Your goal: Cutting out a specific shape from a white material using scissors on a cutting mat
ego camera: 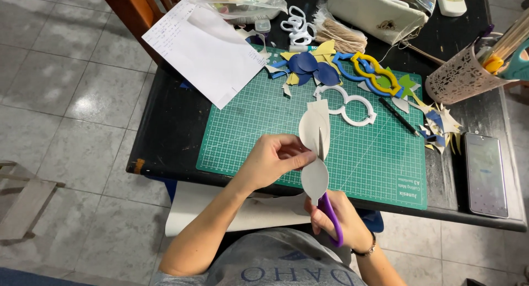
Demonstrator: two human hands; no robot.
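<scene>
Grey foam cut-out (314, 137): a pale, double-lobed piece shaped like an elongated figure eight, held upright over the near edge of the green cutting mat (259, 126), with a slit running down its upper lobe. Left hand (273, 159): fingers closed, pinching the cut-out at its narrow waist from the left. Right hand (336, 217): fingers curled shut through the handles of purple-handled scissors (329, 211), whose blades point up into the cut-out from below; the blade tips are hidden behind the foam. Containers: a pinkish perforated cup (460, 77) at the far right holding sticks and a yellow-tipped tool; a cream fabric pouch (374, 11) at the far edge, its contents mostly out of view; a clear plastic bag (242, 2) with coloured bits inside, too unclear to name. On the mat: a white double-ring glasses frame (347, 104) just beyond the cut-out, a blue and a yellow frame (369, 71) overlapping, dark blue foam ovals (311, 68), yellow and green scraps, and a black pen (398, 116). Off the mat: a sheet of white paper (206, 44) with handwriting at the far left, a bundle of twine (341, 35), a heap of pointed offcuts (441, 126), and a smartphone (486, 173) lying flat at the right edge of the black table (165, 137). Nothing lies between the hands and the mat.
</scene>
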